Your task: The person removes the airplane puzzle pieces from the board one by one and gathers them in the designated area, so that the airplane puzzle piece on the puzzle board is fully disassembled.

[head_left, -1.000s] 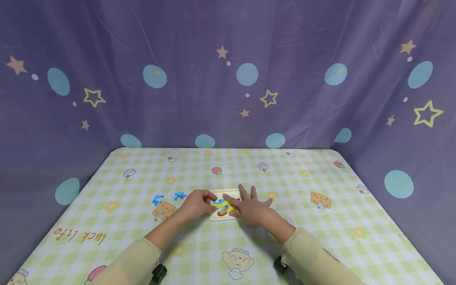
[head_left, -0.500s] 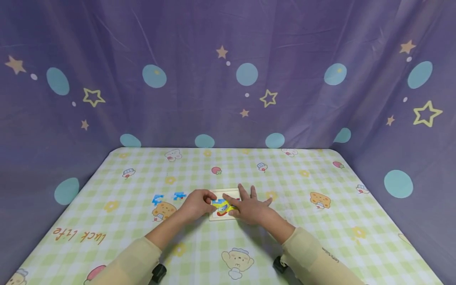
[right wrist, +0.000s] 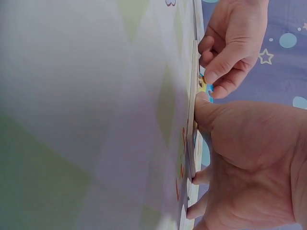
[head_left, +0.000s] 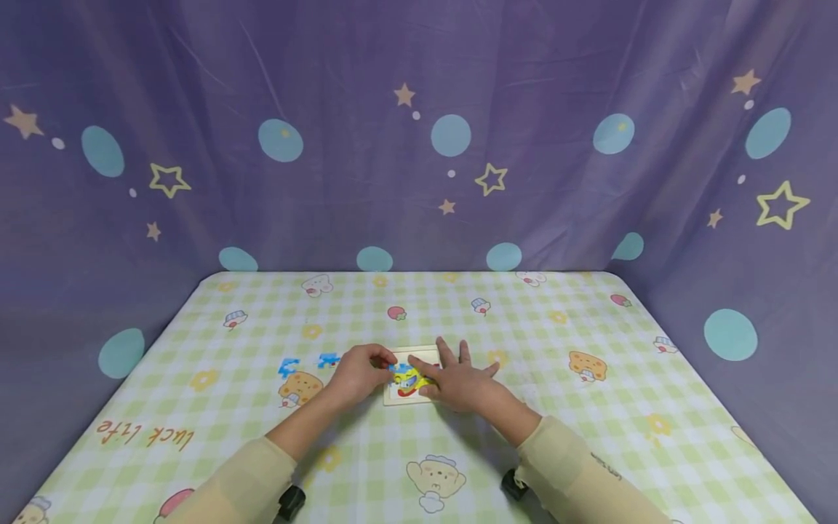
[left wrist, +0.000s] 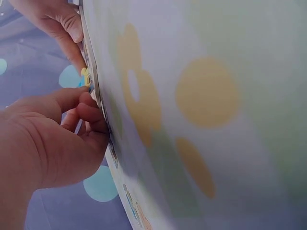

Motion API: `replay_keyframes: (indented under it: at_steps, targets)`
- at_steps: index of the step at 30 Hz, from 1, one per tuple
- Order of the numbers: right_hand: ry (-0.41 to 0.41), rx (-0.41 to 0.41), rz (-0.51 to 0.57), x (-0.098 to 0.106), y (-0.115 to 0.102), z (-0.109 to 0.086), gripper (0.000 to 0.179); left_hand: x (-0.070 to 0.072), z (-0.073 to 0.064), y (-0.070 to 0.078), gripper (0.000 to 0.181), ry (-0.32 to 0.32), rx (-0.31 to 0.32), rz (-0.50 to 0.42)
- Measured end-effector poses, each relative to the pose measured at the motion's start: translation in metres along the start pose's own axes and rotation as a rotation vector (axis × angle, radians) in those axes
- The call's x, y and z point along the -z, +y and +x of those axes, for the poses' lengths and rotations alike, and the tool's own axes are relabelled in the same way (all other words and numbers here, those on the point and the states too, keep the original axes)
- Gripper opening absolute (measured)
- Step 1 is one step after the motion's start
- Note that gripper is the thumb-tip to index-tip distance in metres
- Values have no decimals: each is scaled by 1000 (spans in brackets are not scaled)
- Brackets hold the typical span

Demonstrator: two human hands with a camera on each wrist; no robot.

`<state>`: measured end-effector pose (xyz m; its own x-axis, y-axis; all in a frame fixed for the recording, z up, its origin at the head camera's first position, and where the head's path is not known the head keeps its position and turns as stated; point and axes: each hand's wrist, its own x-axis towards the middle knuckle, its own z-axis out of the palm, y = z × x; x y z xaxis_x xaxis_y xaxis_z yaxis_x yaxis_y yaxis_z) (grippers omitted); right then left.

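Note:
A small wooden puzzle tray lies on the table with a yellow, blue and red picture part-filled in it. My left hand is at the tray's left side, thumb and forefinger pinching a blue and yellow puzzle piece that stands slightly proud of the tray in the left wrist view. Over the right part of the tray spreads my right hand. Its thumb touches the near side of the tray in the right wrist view, and its palm hides much of the picture.
Two loose blue puzzle pieces, one farther left and another close to the left hand, lie on the checked tablecloth. A purple curtain surrounds the table's back and sides.
At the tray's left side, more blue and yellow now shows by the left fingertips, which have shifted slightly. The right hand stays in place.

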<state>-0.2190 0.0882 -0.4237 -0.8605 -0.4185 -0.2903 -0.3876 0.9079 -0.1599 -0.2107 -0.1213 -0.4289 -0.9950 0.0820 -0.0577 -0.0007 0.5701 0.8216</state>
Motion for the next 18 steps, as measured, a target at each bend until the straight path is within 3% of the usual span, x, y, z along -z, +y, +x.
replay_keyframes:
  at_steps: [18]
  targets:
    - [-9,-5,8,3,-2,-1,59,-1,2,-2,10,20,92,-163]
